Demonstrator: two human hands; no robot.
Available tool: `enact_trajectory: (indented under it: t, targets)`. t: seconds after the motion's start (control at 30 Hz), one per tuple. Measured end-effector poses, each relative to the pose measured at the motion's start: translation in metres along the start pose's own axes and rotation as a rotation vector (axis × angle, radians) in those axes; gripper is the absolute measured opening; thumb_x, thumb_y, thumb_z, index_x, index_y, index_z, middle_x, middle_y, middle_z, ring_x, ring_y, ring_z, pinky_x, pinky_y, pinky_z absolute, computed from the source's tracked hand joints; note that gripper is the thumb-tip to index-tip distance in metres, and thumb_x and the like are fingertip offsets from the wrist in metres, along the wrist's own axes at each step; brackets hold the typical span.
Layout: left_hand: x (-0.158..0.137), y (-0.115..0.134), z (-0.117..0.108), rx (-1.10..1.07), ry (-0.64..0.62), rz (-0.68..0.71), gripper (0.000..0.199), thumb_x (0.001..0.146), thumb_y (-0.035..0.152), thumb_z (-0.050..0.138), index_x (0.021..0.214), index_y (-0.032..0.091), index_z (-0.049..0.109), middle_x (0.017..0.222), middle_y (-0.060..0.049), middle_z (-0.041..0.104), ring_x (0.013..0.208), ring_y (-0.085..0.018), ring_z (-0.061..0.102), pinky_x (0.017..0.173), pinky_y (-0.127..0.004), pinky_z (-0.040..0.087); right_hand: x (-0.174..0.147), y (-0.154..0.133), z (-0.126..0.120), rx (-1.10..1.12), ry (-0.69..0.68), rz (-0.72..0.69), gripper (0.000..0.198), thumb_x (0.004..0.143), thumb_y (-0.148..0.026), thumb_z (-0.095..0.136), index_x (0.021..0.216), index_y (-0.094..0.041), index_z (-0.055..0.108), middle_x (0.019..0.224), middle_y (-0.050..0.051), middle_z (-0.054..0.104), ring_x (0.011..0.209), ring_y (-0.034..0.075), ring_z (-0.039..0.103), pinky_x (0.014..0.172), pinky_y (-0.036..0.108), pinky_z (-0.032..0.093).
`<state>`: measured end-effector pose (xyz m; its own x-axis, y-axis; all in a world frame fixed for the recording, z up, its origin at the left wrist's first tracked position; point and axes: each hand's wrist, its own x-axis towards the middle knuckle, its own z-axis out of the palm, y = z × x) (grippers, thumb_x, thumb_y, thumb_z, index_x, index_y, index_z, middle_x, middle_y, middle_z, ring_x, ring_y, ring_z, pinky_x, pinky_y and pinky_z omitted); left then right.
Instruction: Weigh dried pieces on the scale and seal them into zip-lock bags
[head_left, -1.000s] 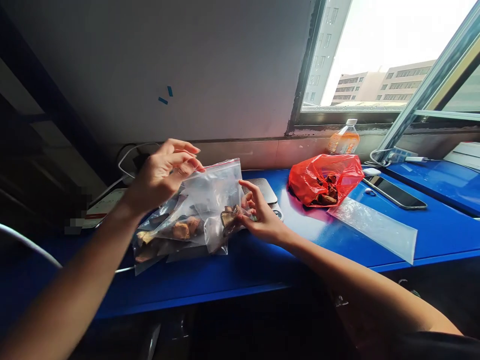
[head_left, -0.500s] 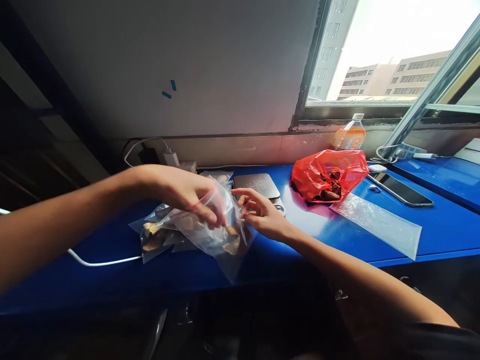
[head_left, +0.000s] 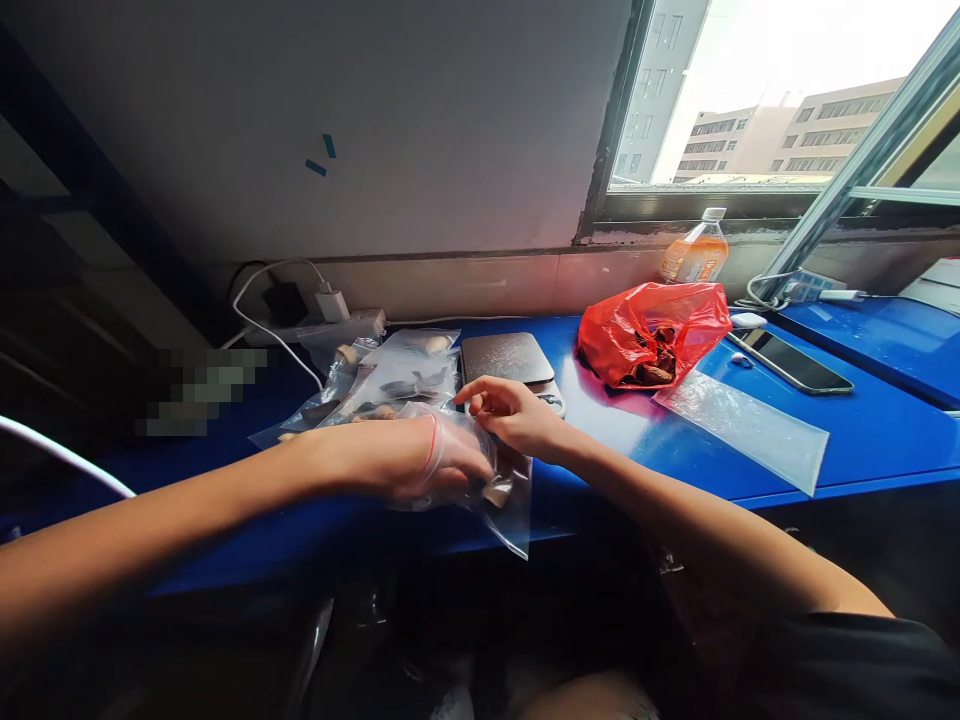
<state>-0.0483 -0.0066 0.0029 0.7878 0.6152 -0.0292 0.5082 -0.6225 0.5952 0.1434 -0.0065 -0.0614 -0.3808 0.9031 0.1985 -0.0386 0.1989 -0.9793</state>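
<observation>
My left hand (head_left: 450,465) is inside a clear zip bag (head_left: 517,520), whose red zip line circles my wrist. Through the plastic its fingers look drawn together, beside a pale dried slice (head_left: 497,491); what they hold, if anything, is blurred. My right hand (head_left: 514,415) has its fingers curled at the bag's upper edge, pinching the plastic in front of a small kitchen scale (head_left: 506,358). Several more clear bags (head_left: 409,370) with dried pieces in them lie overlapped behind my left forearm.
A red plastic bag (head_left: 637,320) with dark dried pieces sits right of the scale. Near it are a flat clear bag (head_left: 750,430), a phone (head_left: 795,362), an earbud (head_left: 741,360) and a bottle of orange drink (head_left: 697,250). A charger (head_left: 330,303) and cables line the wall.
My left hand has dropped lower and reached deeper into the zip bag, pushing it slightly right. The right hand stays at the bag's edge. The camera view has shifted a little.
</observation>
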Motion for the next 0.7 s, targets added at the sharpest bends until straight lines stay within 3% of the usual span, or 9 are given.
enact_trajectory:
  t: [0.23,0.37,0.43,0.5,0.57,0.7]
  targets:
    - [0.001,0.002,0.013,0.059,-0.103,0.056,0.025,0.083,0.040,0.062,0.101,0.026,0.071,0.101,-0.004,0.071,0.095,-0.022,0.064,0.084,-0.028,0.049,0.000,0.002,0.003,-0.077,-0.025,-0.015,0.029,0.065,-0.008,0.049,0.090,-0.015,0.062,0.067,-0.006,0.046,0.057,0.006,0.041,0.052,0.020,0.029]
    - [0.003,0.009,-0.005,0.054,-0.234,0.040,0.027,0.085,0.034,0.061,0.110,0.030,0.071,0.118,-0.002,0.069,0.108,-0.023,0.063,0.092,-0.029,0.048,0.001,-0.001,-0.001,-0.098,-0.006,-0.019,0.030,0.064,-0.009,0.048,0.089,-0.016,0.062,0.068,-0.006,0.043,0.058,0.006,0.039,0.052,0.021,0.027]
    - [0.000,0.013,-0.023,-0.017,-0.268,0.007,0.026,0.084,0.033,0.063,0.108,0.031,0.073,0.110,-0.001,0.072,0.102,-0.024,0.066,0.089,-0.029,0.050,0.000,-0.007,-0.007,-0.092,0.052,-0.040,0.031,0.062,-0.011,0.049,0.090,-0.017,0.062,0.070,-0.005,0.042,0.060,0.006,0.039,0.053,0.021,0.028]
    - [-0.005,0.013,-0.040,-0.094,-0.201,-0.022,0.024,0.085,0.036,0.060,0.101,0.028,0.076,0.095,-0.003,0.074,0.088,-0.024,0.068,0.078,-0.028,0.054,-0.002,-0.015,-0.016,-0.080,0.159,-0.088,0.031,0.062,-0.014,0.051,0.091,-0.017,0.062,0.073,-0.005,0.043,0.062,0.007,0.040,0.055,0.022,0.030]
    - [-0.011,0.009,-0.052,-0.126,-0.040,-0.015,0.028,0.087,0.041,0.055,0.097,0.026,0.077,0.092,-0.006,0.074,0.085,-0.025,0.068,0.074,-0.029,0.054,-0.004,-0.021,-0.026,-0.063,0.298,-0.144,0.030,0.064,-0.017,0.053,0.093,-0.018,0.062,0.076,-0.004,0.045,0.065,0.008,0.042,0.059,0.024,0.033]
    - [-0.009,-0.005,-0.052,0.033,0.311,0.061,0.020,0.082,0.038,0.062,0.091,0.026,0.075,0.103,-0.006,0.071,0.099,-0.025,0.064,0.084,-0.033,0.053,-0.010,-0.025,-0.039,-0.026,0.484,-0.187,0.028,0.063,-0.017,0.056,0.090,-0.019,0.059,0.076,-0.004,0.046,0.068,0.009,0.045,0.064,0.026,0.038]
